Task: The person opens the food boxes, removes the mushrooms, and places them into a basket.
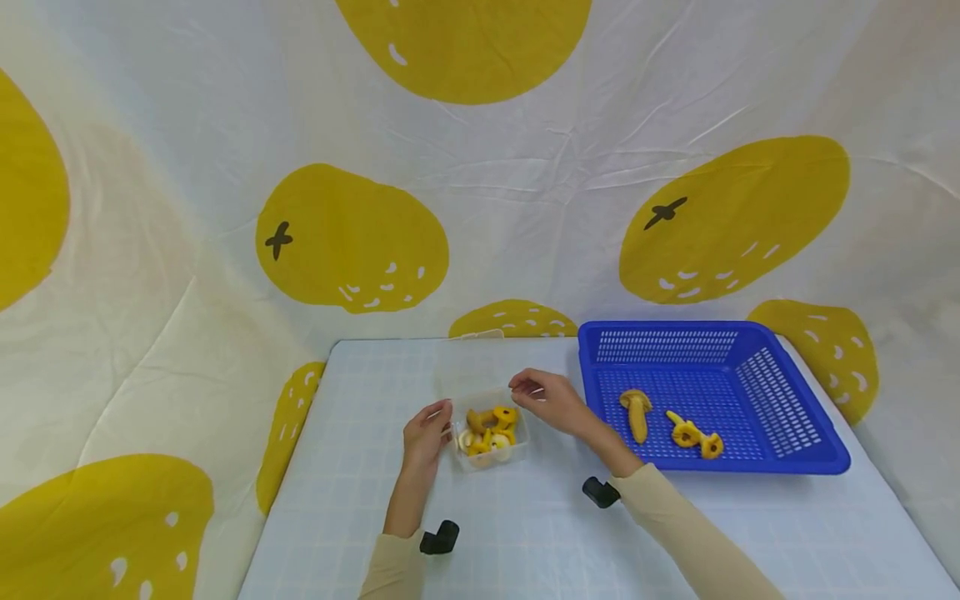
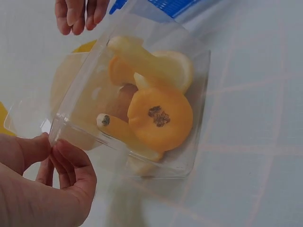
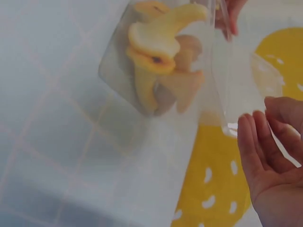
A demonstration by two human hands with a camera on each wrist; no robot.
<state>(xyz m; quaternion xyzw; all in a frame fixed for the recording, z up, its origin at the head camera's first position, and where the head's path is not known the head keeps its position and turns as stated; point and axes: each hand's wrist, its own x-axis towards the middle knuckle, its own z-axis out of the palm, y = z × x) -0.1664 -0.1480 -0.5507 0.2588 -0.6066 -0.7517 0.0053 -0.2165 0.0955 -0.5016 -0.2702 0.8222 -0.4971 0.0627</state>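
A clear plastic box (image 1: 491, 458) stands on the table with several yellow, brown and pale toy-like mushrooms (image 2: 161, 118) inside. Its see-through lid (image 1: 468, 362) stands open at the back. My left hand (image 1: 427, 433) pinches the box's left rim between thumb and fingertips, as the left wrist view shows. My right hand (image 1: 551, 402) hovers by the back right corner, fingers loosely bent with nothing between them. In the right wrist view its fingertips (image 3: 258, 116) are close to the box rim; whether they touch it I cannot tell.
A blue plastic basket (image 1: 813, 417) stands to the right, holding a brown mushroom (image 1: 637, 415) and yellow mushrooms (image 1: 697, 437). A pale checked cloth covers the table (image 1: 337, 500). Behind hangs a white curtain (image 1: 517, 233) printed with yellow fruit.
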